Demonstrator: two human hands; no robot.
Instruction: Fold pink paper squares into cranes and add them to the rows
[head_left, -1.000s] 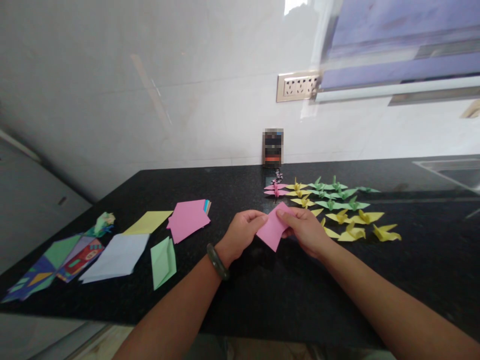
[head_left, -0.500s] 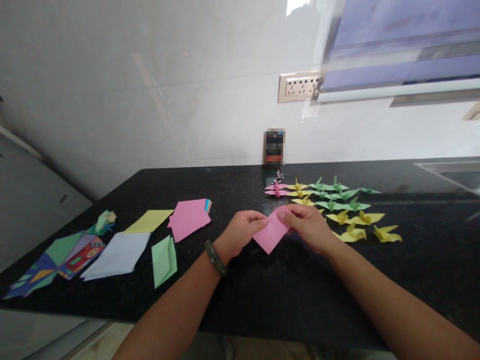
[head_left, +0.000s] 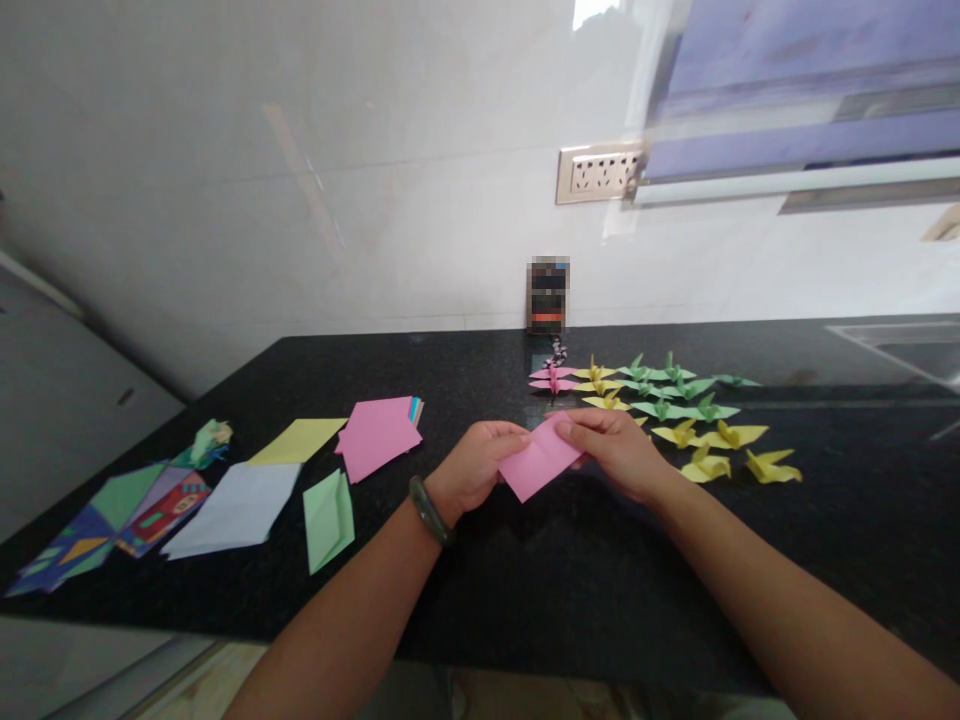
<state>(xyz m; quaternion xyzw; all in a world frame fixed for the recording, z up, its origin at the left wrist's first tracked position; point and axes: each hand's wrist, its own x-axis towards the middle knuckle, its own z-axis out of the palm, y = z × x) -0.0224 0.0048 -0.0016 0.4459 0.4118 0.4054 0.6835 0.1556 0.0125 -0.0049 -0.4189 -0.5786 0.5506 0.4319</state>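
Nearer me than my left grip (head_left: 480,465) and right grip (head_left: 619,452), the glossy black table (head_left: 555,590) leaves me room to pass. Rightward, rows of folded yellow and green paper birds (head_left: 663,411) block a low sweep; leftward, stacked pink paper sheets (head_left: 379,437) and folded pale-green paper (head_left: 326,525) lie in my way.

Before me: glossy pale wall (head_left: 420,200), reflecting light; beige socket panel (head_left: 600,174); black speckled counter (head_left: 465,600); purple panel (head_left: 810,60), upper right.

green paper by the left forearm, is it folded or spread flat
Folded: the green paper shows a narrow flap along its right side.
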